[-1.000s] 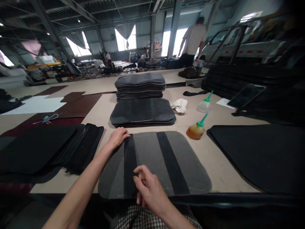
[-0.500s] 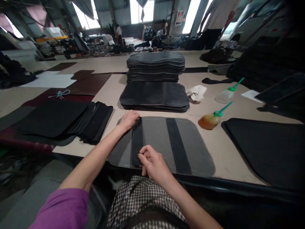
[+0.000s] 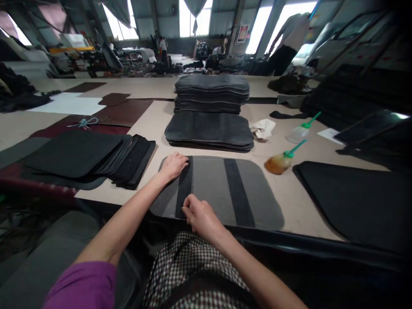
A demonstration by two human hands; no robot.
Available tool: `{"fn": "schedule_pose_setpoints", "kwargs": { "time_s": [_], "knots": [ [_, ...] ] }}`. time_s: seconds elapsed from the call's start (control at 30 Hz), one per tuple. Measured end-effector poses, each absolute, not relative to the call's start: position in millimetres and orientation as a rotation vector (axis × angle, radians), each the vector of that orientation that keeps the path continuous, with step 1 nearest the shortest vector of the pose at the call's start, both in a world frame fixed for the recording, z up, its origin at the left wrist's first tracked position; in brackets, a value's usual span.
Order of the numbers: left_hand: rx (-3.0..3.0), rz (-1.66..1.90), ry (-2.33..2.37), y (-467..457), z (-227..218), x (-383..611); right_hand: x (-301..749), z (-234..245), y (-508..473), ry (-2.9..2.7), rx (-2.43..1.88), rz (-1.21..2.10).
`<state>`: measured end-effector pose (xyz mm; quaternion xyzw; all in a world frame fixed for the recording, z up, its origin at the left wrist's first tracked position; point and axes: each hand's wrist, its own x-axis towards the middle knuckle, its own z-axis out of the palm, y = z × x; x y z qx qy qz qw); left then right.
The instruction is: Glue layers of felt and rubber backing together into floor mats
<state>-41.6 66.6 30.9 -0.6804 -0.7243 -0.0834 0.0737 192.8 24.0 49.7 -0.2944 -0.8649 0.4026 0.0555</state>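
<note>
Two squat squeeze bottles with green spouts stand on a tan worktable (image 3: 156, 133): the nearer bottle (image 3: 277, 164) holds amber liquid, while the farther bottle (image 3: 296, 136) is pale and translucent, its contents too indistinct to tell. To their left, a gray panel (image 3: 210, 189) with rounded corners lies flat along the table's near edge, directly before a seated person in a purple sleeve (image 3: 82, 285), two dark bands crossing it from front to back. The person's left arm reaches forward, the left hand (image 3: 175, 165) palm down at the panel's far left corner, fingers bent and close together, their tips by the top of the left band (image 3: 184, 184). The right forearm angles in from the lower right; the right hand (image 3: 200, 214) curls over that band's near end, thumb and forefinger drawn together. Whether either hand grips the material cannot be told. Just beyond the panel sits a low stack of dark panels (image 3: 209, 128).
</note>
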Motion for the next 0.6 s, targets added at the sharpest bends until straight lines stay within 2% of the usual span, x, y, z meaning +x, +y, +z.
{"fn": "schedule_pose_setpoints", "kwargs": {
  "time_s": [0.13,0.27,0.6],
  "knots": [
    [-2.024,-0.241,-2.194,67,29,-42,192,54,20,-2.864,-0.924,0.752],
    [-2.028,-0.238,-2.202,67,28,-42,194,57,11,-2.953,-0.831,0.466],
    [-1.998,-0.388,-2.188,79,18,-51,213,43,-9,-2.954,-0.397,0.304]
  ]
}}
